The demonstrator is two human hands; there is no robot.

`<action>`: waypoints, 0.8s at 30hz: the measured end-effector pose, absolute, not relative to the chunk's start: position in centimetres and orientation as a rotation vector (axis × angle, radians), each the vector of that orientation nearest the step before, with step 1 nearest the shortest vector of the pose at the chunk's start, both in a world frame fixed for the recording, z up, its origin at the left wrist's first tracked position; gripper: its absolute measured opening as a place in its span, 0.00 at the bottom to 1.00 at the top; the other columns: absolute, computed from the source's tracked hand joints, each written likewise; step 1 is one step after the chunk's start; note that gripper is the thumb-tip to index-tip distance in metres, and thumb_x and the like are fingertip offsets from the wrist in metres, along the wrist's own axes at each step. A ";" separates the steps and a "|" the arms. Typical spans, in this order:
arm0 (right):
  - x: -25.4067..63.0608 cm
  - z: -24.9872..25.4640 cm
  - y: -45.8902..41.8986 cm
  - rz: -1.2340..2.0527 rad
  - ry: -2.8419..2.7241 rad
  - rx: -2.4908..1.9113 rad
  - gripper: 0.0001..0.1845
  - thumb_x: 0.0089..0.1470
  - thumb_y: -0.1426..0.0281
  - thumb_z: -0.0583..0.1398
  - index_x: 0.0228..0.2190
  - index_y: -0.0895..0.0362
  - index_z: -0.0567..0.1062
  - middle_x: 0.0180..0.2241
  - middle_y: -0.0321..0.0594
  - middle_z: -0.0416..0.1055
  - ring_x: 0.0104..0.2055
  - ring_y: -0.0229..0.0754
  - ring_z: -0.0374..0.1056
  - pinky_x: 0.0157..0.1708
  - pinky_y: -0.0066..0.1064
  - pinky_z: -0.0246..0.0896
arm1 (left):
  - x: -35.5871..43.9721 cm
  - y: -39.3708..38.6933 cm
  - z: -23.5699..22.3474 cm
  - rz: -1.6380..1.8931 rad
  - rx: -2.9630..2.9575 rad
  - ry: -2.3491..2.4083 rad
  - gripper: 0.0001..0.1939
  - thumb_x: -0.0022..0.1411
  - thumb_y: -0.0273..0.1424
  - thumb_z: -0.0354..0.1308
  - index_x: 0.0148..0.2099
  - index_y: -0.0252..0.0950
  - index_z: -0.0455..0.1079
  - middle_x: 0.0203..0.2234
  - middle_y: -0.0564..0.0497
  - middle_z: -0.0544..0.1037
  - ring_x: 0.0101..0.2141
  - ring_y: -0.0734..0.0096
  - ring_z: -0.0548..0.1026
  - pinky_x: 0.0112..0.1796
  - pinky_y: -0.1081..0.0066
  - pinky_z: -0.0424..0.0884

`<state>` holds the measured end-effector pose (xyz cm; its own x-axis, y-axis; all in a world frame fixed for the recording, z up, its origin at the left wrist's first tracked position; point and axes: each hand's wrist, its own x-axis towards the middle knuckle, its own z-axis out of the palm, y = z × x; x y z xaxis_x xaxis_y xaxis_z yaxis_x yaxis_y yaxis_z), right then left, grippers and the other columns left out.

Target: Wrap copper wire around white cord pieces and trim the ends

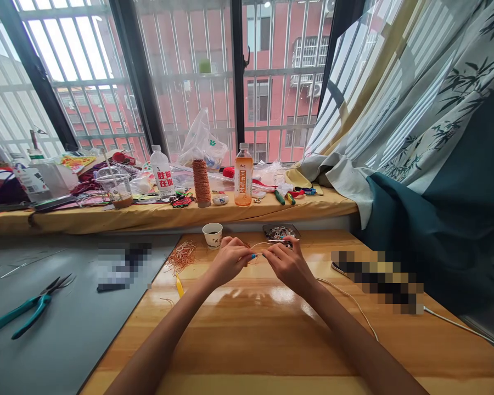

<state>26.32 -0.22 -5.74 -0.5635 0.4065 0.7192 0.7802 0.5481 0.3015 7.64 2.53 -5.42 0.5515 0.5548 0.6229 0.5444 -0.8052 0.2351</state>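
Over the wooden table, my left hand (229,260) pinches a thin, pale orange cord (260,243) between thumb and fingers. The same cord reaches my right hand (287,264), whose fingers are also closed on it. Between the two hands it bows in a small loop, with fine ends around the fingertips. A thin, light, straight piece shows by the right fingers; its kind is too small to tell. Beyond my left hand stands a paper cup (212,236) with dark contents. Behind my right hand sits a clear dish (282,230) of small pieces.
A pile of cut cord (183,255) lies left, near a yellow strip (179,285). Teal-handled pliers (37,310) rest on the grey surface. The sill holds a cord spool (201,184), an orange drink bottle (243,176) and clutter. A white cable (356,299) crosses the table's right side.
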 end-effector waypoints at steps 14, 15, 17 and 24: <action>26.7 -5.0 0.0 -0.893 -2.266 -0.984 0.14 0.53 0.79 0.47 0.28 0.57 0.71 0.22 0.36 0.66 0.30 0.37 0.60 0.46 0.35 0.41 | 7.6 2.3 -4.9 1.039 2.941 1.012 0.09 0.58 0.30 0.49 0.34 0.40 0.72 0.23 0.50 0.73 0.33 0.68 0.62 0.40 0.62 0.51; 26.7 -5.1 0.0 -0.900 -2.266 -0.993 0.14 0.53 0.79 0.47 0.27 0.57 0.70 0.22 0.36 0.65 0.30 0.37 0.59 0.45 0.35 0.41 | 7.6 2.1 -4.9 1.033 2.964 1.024 0.09 0.58 0.29 0.49 0.34 0.40 0.72 0.24 0.50 0.73 0.33 0.68 0.62 0.41 0.62 0.50; 26.6 -5.3 0.0 -0.918 -2.282 -0.992 0.15 0.53 0.79 0.47 0.26 0.57 0.70 0.22 0.36 0.65 0.29 0.37 0.58 0.45 0.35 0.41 | 7.7 2.0 -5.1 1.026 2.982 1.045 0.09 0.57 0.28 0.50 0.34 0.40 0.71 0.24 0.50 0.74 0.34 0.68 0.63 0.42 0.60 0.48; 26.7 -5.9 0.0 -0.902 -2.286 -0.953 0.14 0.55 0.78 0.46 0.30 0.57 0.70 0.24 0.37 0.67 0.30 0.37 0.60 0.45 0.36 0.40 | 8.2 2.6 -6.5 1.078 2.763 1.023 0.08 0.56 0.29 0.51 0.38 0.43 0.71 0.29 0.51 0.75 0.39 0.67 0.66 0.43 0.61 0.47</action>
